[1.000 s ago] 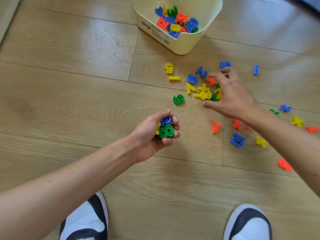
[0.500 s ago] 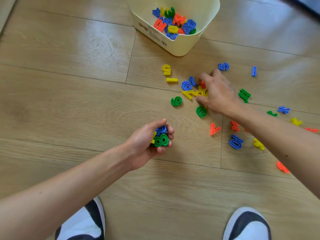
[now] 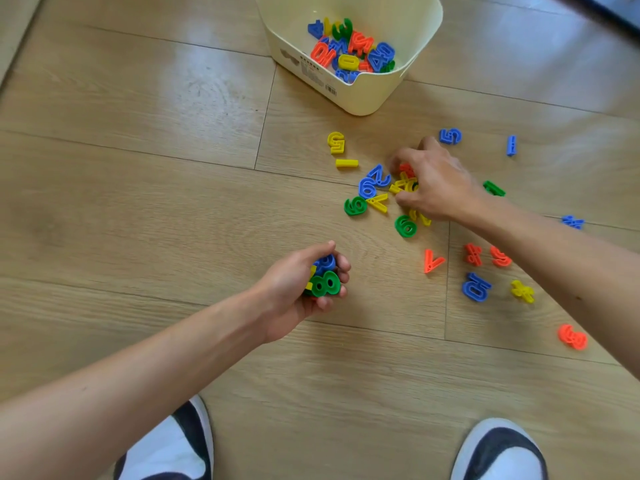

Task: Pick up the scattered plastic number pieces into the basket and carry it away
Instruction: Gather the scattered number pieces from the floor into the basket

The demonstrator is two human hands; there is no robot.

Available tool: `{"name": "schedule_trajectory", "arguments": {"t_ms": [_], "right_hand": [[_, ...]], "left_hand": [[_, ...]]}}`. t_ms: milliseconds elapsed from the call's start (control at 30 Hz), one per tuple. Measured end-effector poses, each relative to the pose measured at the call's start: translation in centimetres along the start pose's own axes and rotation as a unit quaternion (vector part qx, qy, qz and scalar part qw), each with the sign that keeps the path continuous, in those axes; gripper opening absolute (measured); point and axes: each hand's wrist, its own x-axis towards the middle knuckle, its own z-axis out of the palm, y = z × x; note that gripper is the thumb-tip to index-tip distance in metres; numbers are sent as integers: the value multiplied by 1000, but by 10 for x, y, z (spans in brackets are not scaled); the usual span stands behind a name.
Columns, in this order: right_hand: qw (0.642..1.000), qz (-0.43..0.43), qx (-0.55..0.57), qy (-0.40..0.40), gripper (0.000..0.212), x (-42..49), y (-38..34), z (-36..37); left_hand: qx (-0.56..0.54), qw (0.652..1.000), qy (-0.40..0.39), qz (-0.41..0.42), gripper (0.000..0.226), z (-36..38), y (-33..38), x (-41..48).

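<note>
Since earlier: right hand [image 3: 433, 185] curled deeper onto pile [image 3: 377, 188] below basket [image 3: 360, 98]; left hand [image 3: 304, 285] clutching pieces [image 3: 323, 282], farther from basket.

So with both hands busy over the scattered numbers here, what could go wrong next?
The left hand is already full, the green 8 sitting at its open edge, so a piece may drop on the way to the basket. The right hand rakes a loose cluster, which may scatter. The orange piece far right is easily missed.

head view | looks steeply down at wood floor [image 3: 138, 202] | near, arm's reach | single view
</note>
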Motion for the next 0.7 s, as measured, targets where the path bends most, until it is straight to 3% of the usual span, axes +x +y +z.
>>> {"name": "schedule_trajectory", "arguments": {"t_ms": [367,533,700], "right_hand": [[987,0,148,67,40,-17,0,-12],[921,23,389,9,40,-32,-12,-21],[850,24,526,-10,37,-22,-29,-53]], "left_hand": [[-29,1000,2,11,36,0,8,4],[-55,998,12,11,38,6,32,9],[-22,998,26,47,37,23,103,18]]}}
